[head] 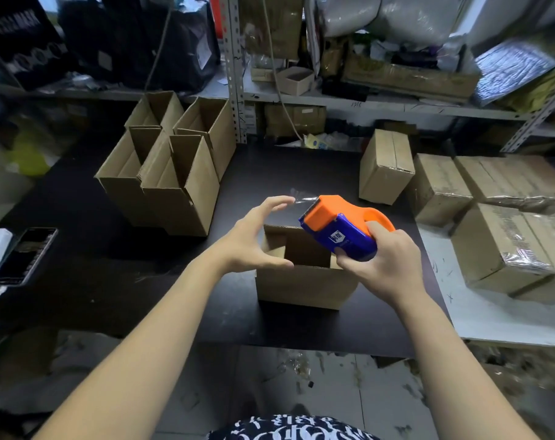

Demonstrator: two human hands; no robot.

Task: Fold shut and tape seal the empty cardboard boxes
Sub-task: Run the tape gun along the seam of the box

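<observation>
A small cardboard box (304,285) stands on the black table (117,290) in front of me, its top partly open with a dark gap showing between the flaps. My right hand (381,258) grips an orange and blue tape dispenser (339,231) just above the box's right side. A strip of clear tape (301,200) sticks out from the dispenser's toothed edge. My left hand (254,239) hovers over the box's left side, fingers spread, fingertips close to the tape end; whether they touch it I cannot tell.
Several open upright cardboard boxes (171,173) stand at the back left of the table. Sealed boxes (385,166) are stacked at the right (505,249). A phone (28,255) lies at the left edge. Cluttered shelves (365,103) rise behind.
</observation>
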